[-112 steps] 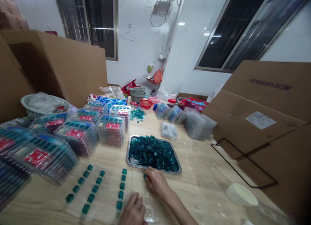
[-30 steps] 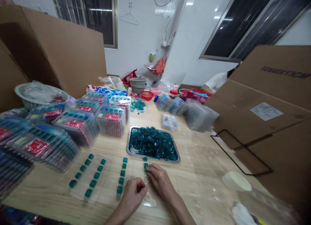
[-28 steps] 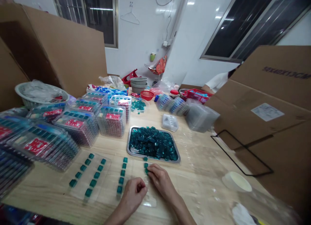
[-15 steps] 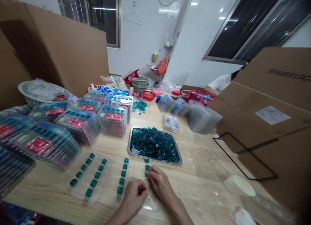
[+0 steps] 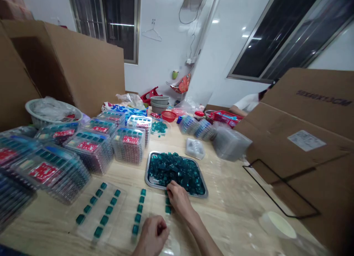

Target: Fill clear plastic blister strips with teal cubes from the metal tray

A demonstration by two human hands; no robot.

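Observation:
My right hand (image 5: 179,199) is at the front rim of a metal tray (image 5: 205,191) heaped with dark teal glossy square pieces (image 5: 174,169). Its fingers are bent together, and whatever they may hold is hidden. Beside its wrist, a short row of teal squares (image 5: 168,209) lies on a clear plastic sheet. My left hand (image 5: 155,232) hovers nearer to me with fingers curled closed; their contents cannot be made out. To its left runs another row of teal squares (image 5: 138,208). Farther left, a clear sheet (image 5: 95,215) carries two more rows.
Stacks of clear plastic boxes (image 5: 85,149) fill the left side, before a tall cardboard box (image 5: 88,57). On the right stand a large cardboard box (image 5: 309,138), a black wire frame (image 5: 276,195) and a pale bowl (image 5: 278,224). Behind the tray lies a clear moulded container (image 5: 195,148).
My right hand has moved forward from the short row to the tray's front rim, baring a teal square in that row. My left hand stays curled. The view has tilted slightly upward.

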